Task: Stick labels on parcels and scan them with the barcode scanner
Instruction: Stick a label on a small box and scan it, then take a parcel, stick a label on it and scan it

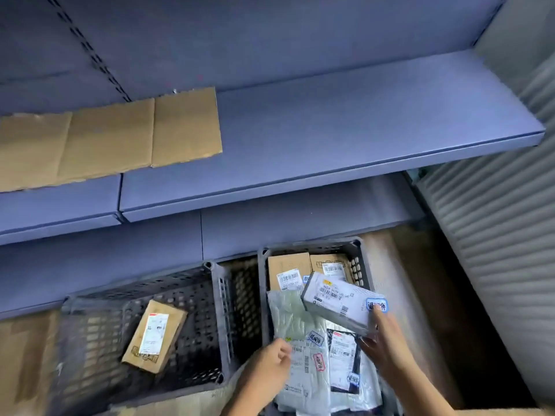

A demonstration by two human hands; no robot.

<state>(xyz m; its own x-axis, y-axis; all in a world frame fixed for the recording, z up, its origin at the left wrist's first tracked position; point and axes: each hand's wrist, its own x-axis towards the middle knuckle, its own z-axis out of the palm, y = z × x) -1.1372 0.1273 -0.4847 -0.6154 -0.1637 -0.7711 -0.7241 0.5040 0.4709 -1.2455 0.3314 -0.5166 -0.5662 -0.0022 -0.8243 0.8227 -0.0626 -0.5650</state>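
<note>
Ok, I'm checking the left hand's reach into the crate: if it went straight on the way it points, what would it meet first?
The left hand points up-right at the pale green mailer in the right crate; that comes first, perhaps already touching. The grey box in the right hand lies beyond.

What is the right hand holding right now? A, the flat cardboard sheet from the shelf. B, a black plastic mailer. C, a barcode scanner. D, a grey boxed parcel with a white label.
D: the right hand grips one end of the grey boxed parcel, thumb on top beside its blue sticker, holding it tilted over the right crate.
</note>
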